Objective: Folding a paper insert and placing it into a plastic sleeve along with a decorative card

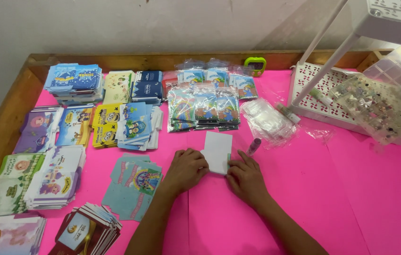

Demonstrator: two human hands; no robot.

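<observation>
I see both hands down on the pink tabletop point(304, 189), meeting at a white flat card piece point(218, 150).

- The white card lies between the two hands and slightly ahead of them, toward the far wall. Its long axis runs away from me, tipped a little to the right at the top.
- My left hand point(186, 169) rests on the card's lower left edge, fingers curled down over it, pressing rather than lifting. Not clenched into a fist; grasping the edge flat against the tabletop, as far as I can tell.
- My right hand point(245, 178) sits at the lower right corner, fingertips pinching or pressing on the edge where a thin green strip shows. Whether it holds that strip or only touches it, I cannot tell.
- Both hands are about equally near; the card's bulk extends forward from the fingertips of both.

Around it: a small purple glue stick point(254, 146) lies just right of the card, near the right hand. A pile of clear plastic sleeves point(269, 120) lies beyond that. A printed teal flat box blank point(134, 184) lies left of the left forearm. Stacks of printed cards point(73, 82) fill the left half.
</observation>
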